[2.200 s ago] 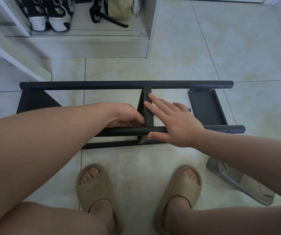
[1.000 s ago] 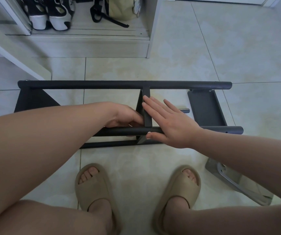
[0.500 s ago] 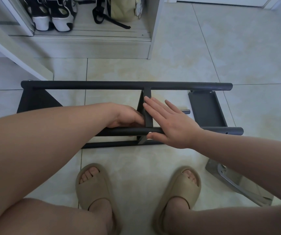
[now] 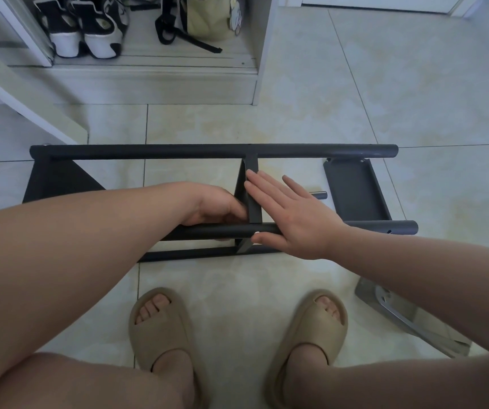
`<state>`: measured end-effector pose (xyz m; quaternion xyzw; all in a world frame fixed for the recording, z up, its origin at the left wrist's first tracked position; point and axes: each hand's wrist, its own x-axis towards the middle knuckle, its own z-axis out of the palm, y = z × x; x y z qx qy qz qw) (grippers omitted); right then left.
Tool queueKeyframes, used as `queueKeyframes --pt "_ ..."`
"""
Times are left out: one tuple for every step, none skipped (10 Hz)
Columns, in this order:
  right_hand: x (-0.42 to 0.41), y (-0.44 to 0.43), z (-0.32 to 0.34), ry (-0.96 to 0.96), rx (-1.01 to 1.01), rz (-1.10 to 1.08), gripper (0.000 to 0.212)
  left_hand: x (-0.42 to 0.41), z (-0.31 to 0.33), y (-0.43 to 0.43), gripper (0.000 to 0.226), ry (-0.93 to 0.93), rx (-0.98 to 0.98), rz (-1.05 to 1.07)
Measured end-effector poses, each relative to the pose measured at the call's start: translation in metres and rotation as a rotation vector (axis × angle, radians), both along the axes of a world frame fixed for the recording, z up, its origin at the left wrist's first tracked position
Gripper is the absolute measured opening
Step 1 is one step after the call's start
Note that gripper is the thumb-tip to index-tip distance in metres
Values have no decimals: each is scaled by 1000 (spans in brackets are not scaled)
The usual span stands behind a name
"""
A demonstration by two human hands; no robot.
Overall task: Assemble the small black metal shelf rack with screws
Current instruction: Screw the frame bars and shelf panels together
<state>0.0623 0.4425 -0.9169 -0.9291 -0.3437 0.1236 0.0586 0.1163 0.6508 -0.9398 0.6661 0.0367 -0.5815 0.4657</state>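
Observation:
The black metal rack lies on its side on the tiled floor, with a long far tube [image 4: 148,152] and a near tube [image 4: 385,227]. A middle bracket [image 4: 252,166] joins the two tubes. My right hand [image 4: 293,219] presses flat on that bracket's right side with straight fingers, and its thumb lies under the near tube beside a silver screw head [image 4: 256,232]. My left hand [image 4: 216,206] reaches to the bracket's left side with curled fingers; their tips are hidden behind the near tube. A dark end panel [image 4: 355,190] hangs at the right.
My two feet in beige sandals [image 4: 160,329] [image 4: 317,323] stand just in front of the rack. A clear bag with a metal part [image 4: 400,317] lies at the right. A white cabinet with shoes [image 4: 89,33] and a slanted white board [image 4: 30,107] stand behind.
Both hands and the rack stay where they were. Only the view shifts slightly.

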Motion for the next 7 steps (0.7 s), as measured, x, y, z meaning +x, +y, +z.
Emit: queueKeyframes --pt "0 0 0 -1 2 1 88 1 2 3 21 32 -9 -21" --pt "0 0 0 2 -1 1 88 1 3 3 18 49 -1 -5" --pt "0 0 0 6 1 2 88 0 1 0 13 -41 22 -10" --pt "0 -1 0 7 -2 -2 88 -1 2 -2 13 -45 15 -4" --pt "0 0 1 8 -1 -1 88 0 4 1 18 -9 20 -18" --pt "0 0 1 3 5 -3 88 1 5 2 23 36 5 0" --pt "0 0 1 4 4 -2 88 -1 5 0 17 3 27 15"
